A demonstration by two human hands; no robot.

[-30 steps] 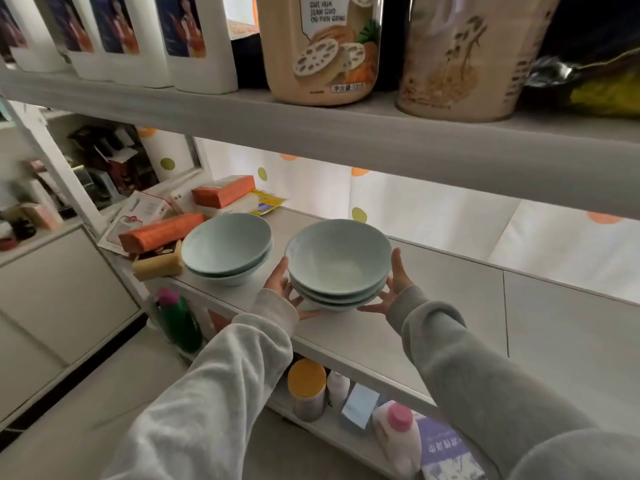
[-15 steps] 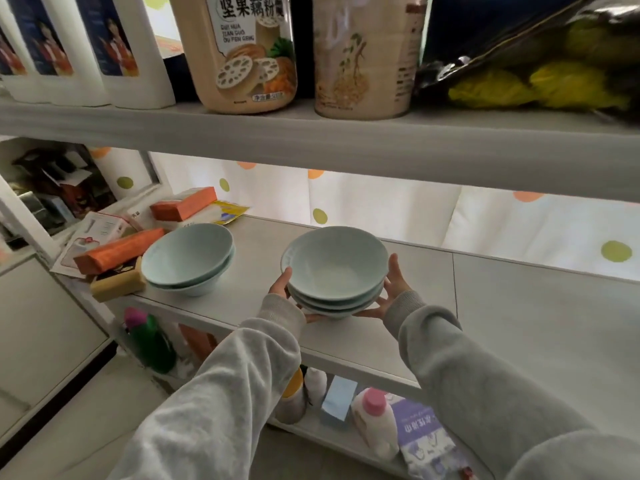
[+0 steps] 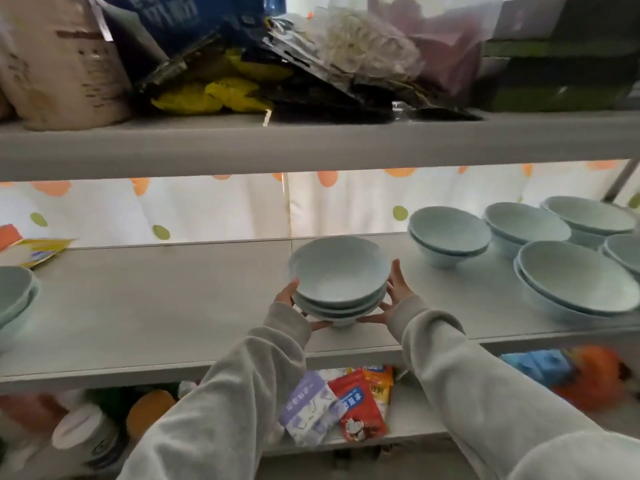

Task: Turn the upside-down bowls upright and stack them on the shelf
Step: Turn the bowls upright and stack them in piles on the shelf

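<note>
A stack of three pale blue bowls [image 3: 337, 282], all upright, sits at the middle of the grey shelf [image 3: 156, 306] near its front edge. My left hand [image 3: 289, 299] grips its left side and my right hand [image 3: 394, 299] its right side, fingers under the lower rims. Whether the stack's foot touches the shelf I cannot tell. More upright pale blue bowls stand to the right: a pair [image 3: 450, 237], another pair [image 3: 526, 226], a pair at the front right [image 3: 575, 285] and one at the far back [image 3: 588, 216]. A further pair [image 3: 14, 299] shows at the left edge.
The shelf above [image 3: 311, 143] hangs low, loaded with bags and a jar. A yellow packet [image 3: 31, 249] lies at the back left. The lower shelf holds snack packets [image 3: 346, 403], jars and bottles. A dotted white curtain closes the back.
Both hands have carried the stack of three bowls to the right along the shelf. The view has swung right, bringing the bowls at the right into sight.
</note>
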